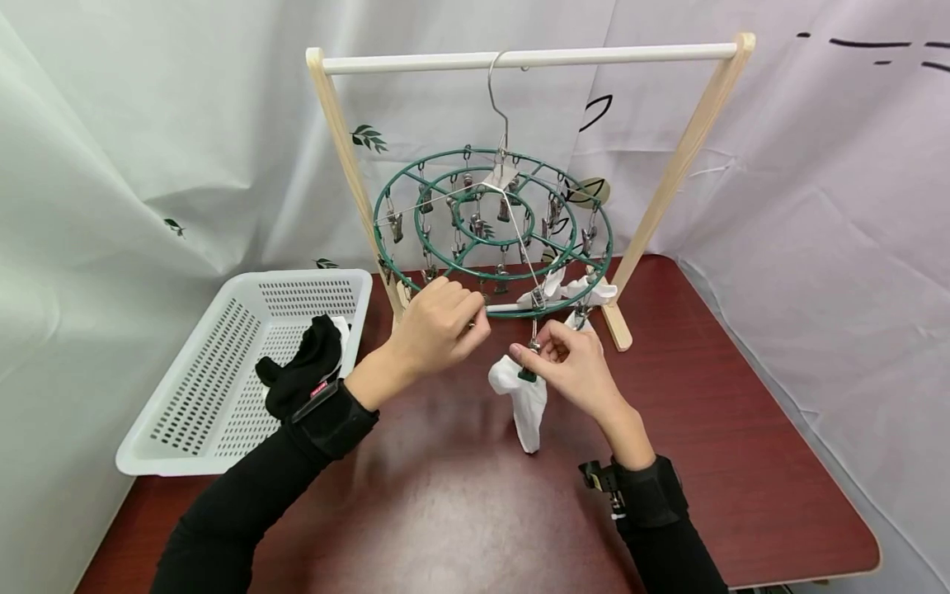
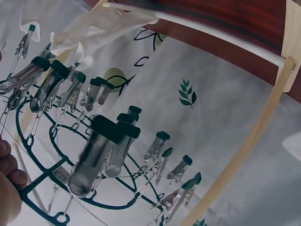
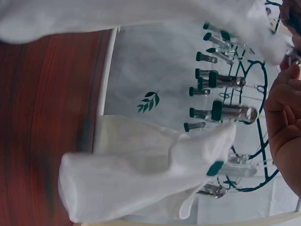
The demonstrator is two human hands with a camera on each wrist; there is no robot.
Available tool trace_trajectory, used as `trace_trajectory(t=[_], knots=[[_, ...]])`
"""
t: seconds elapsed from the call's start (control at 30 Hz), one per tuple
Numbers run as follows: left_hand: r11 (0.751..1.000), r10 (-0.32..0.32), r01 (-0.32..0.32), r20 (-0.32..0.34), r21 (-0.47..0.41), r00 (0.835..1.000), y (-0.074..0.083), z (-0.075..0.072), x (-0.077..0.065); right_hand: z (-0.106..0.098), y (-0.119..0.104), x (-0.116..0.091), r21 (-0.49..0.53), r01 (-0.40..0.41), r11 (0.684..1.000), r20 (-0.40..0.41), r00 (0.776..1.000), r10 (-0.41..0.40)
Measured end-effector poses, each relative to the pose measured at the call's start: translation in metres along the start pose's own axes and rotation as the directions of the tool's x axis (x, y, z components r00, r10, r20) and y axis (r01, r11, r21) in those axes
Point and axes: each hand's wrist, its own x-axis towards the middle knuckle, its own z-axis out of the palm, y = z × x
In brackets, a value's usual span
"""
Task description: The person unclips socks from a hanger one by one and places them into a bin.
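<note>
A green round clip hanger hangs by its metal hook. My left hand is curled at its front rim and appears to grip the green ring; the fingertips are mostly hidden. Lower and to the right, my right hand pinches a metal clip with a green tip. A white sock hangs from that clip, over the table. More white socks hang at the hanger's right front. In the right wrist view, one white sock dangles from a green-tipped clip.
A wooden stand with a white bar carries the hanger. On the left, a white perforated basket holds black socks and something white. The reddish-brown table lies beneath; pale curtains hang behind.
</note>
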Motion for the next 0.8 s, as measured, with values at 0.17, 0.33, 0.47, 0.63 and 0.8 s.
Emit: trace_trajectory(t=[0.17,0.33,0.47,0.63,0.8], knots=[[0.999,-0.037,0.037,0.032,-0.005,0.999,-0.006,-0.004,-0.005,0.001,0.003,0.0,0.005,0.052,0.999,0.015,0.999,-0.052],[0.999,-0.032,0.032,0.062,0.002,0.998,-0.012,-0.006,-0.008,0.001,0.002,0.001,-0.008,0.035,0.999,-0.002,0.999,-0.035],[0.999,-0.012,0.011,0.045,0.031,0.999,-0.016,-0.006,-0.01,0.003,0.002,0.002,0.002,0.008,1.0,0.009,1.0,-0.008],[0.998,-0.008,0.007,0.007,0.057,1.0,-0.016,-0.007,-0.013,0.005,0.002,0.002,0.016,0.004,1.0,0.019,1.0,-0.005],[0.995,0.019,-0.013,-0.066,0.098,0.998,-0.01,-0.009,-0.015,0.007,0.001,0.003,0.012,0.005,1.0,0.017,1.0,-0.006]])
